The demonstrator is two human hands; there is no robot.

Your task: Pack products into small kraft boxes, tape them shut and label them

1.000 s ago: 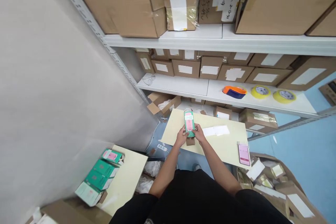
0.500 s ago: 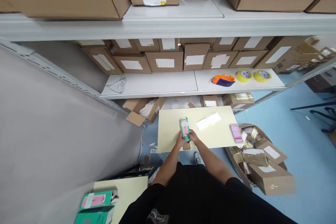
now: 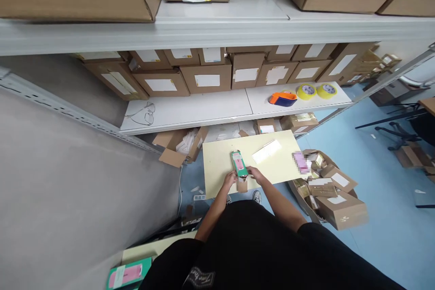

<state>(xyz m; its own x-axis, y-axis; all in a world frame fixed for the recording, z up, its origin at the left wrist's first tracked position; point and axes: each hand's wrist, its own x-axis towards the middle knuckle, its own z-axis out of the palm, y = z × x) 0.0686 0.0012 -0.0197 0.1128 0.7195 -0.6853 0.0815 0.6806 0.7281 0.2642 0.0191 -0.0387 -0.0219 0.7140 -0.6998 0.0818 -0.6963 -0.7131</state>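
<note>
A small green box (image 3: 239, 163) with a pink picture and a pale label lies on the cream table in front of me. Its near end looks open, with a brown flap (image 3: 242, 185) sticking out toward me. My left hand (image 3: 230, 179) has its fingers closed at the near left corner of the box. At the near right corner, the fingers of my right hand (image 3: 256, 175) pinch the edge. What is inside the box is hidden. To the right of the box lies a flat white piece (image 3: 267, 151), probably card or paper.
Beyond the table (image 3: 214, 163) stands a shelf (image 3: 204, 111) with cartons, glasses (image 3: 144, 114), an orange and blue tape dispenser (image 3: 282, 99) and yellow tape rolls (image 3: 306, 91). A large bin of cartons (image 3: 340, 195) is at right. Another green box (image 3: 127, 274) lies at lower left.
My hands have moved apart from the sides of the green box to its near corners. The box lies slightly more tilted. The whole view has shifted a little.
</note>
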